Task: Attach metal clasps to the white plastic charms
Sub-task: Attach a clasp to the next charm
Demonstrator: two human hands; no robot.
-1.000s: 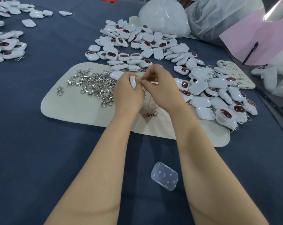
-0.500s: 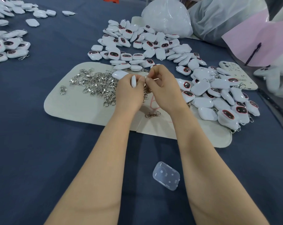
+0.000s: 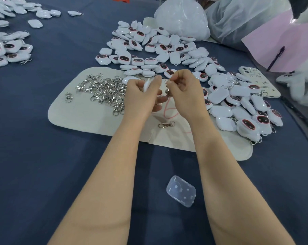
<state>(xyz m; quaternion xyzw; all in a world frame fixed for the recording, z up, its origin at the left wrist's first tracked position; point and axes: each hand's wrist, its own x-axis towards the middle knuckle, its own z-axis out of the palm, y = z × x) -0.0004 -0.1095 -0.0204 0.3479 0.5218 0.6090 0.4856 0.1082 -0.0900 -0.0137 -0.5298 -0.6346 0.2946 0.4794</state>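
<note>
Centrally, head view: both forearms reach over a blue cloth [image 3: 43,156] to a pale mat [image 3: 89,119]. The left hand [image 3: 142,96] pinches a white charm [image 3: 147,84] edge-on between thumb and curled fingers, raised above the mat. The right hand [image 3: 185,92] is just beside it, thumb and forefinger closed on the ring end of a metal clasp [image 3: 167,85], whose body hangs down between the two hands. Whether clasp and charm are already joined cannot be told.

A clasp heap [image 3: 105,91] lies on the mat left of the hands, with a stray clasp [image 3: 68,97] apart at its left edge. A spare clasp [image 3: 165,125] lies on the mat below the hands, beside a pink cord [image 3: 169,110].

Charms lie in three groups: a far pile [image 3: 158,48] beyond the mat, a right pile [image 3: 241,106] with clasps visible on several, overlapping the mat's right end, and a left pile [image 3: 6,52] at the frame's edge.

A clear case [image 3: 181,190] rests on the cloth between the forearms. Behind the far pile stands a white bag [image 3: 181,18]; at upper right, a pen [image 3: 275,58] lies on a pink sheet [image 3: 282,43].
</note>
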